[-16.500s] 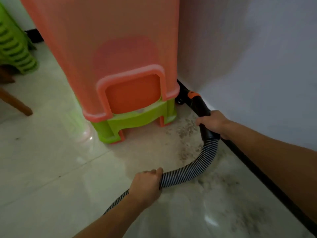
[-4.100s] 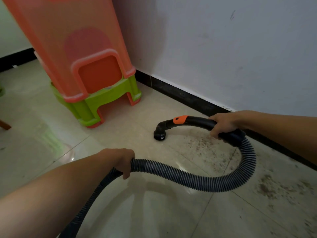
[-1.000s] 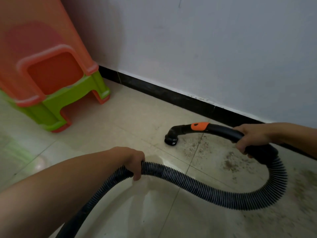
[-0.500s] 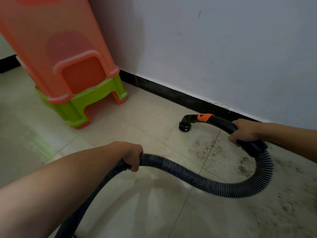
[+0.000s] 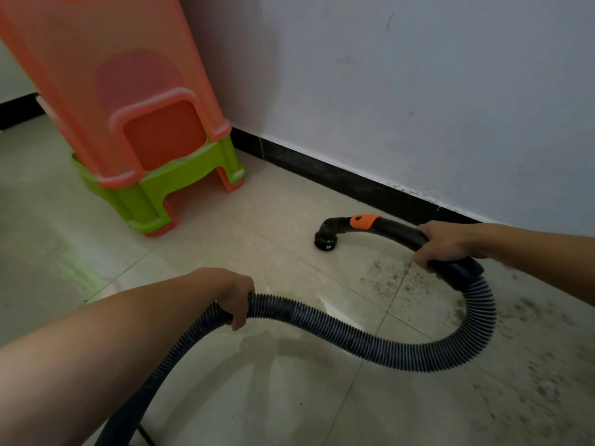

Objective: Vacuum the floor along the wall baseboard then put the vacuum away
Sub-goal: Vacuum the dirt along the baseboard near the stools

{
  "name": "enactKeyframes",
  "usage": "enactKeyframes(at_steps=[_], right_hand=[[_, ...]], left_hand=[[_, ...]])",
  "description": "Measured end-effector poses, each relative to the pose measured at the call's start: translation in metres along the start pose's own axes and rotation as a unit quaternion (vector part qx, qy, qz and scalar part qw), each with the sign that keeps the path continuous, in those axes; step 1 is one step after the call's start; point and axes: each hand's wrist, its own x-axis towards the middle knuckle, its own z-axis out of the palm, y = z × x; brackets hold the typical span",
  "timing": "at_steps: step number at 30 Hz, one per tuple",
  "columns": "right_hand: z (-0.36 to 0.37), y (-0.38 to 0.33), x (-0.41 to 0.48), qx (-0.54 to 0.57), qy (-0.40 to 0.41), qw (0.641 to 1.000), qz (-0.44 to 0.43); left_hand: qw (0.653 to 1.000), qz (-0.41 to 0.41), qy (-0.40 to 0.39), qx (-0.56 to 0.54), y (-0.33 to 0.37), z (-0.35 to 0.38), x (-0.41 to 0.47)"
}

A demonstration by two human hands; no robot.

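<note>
A pale wall [image 5: 418,91] and tiled floor [image 5: 225,252] meet at a black baseboard [image 5: 338,178] running just beyond the right hand [image 5: 447,244]. Stacked orange and green plastic stools [image 5: 112,91] stand well to that hand's left, ahead of the left hand [image 5: 235,294]. The ribbed vacuum hose [image 5: 354,336] loops from under the right hand back to the left hand, whose fingers wrap round it. The right hand grasps the curved black handle pipe [image 5: 399,231]; its nozzle [image 5: 326,243] points down at the tile left of that hand, near the baseboard. Gritty dirt [image 5: 386,278] speckles the floor beside the right hand.
</note>
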Motion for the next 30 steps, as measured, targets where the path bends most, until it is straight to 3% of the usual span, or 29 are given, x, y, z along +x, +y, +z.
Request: enactKeyframes(at_steps=[5,12,18,21,26,30], right_hand=[[0.008,-0.012,-0.015,-0.038,-0.141,0.989,0.007],[-0.039,-0.009,-0.034,-0.074,-0.125,0.987,0.071],[-0.027,-0.012,-0.048,-0.145,-0.198,0.966,0.078],[-0.038,-0.004,-0.052,-0.141,-0.135,0.976,0.100],[-0.049,0.013,-0.047,-0.153,0.091,0.980,0.086],[-0.042,0.026,-0.039,-0.102,0.119,0.982,0.103]], left_hand=[[0.999,0.002,-0.036,0.020,0.007,0.002,0.001],[0.996,0.024,-0.083,-0.012,0.021,0.007,0.000],[0.996,0.035,-0.082,0.008,0.040,0.010,0.002],[0.997,0.038,-0.067,-0.006,0.045,0.007,0.002],[0.999,0.048,-0.014,-0.021,0.051,-0.002,0.004],[0.999,0.043,0.022,-0.010,0.042,-0.008,0.007]])
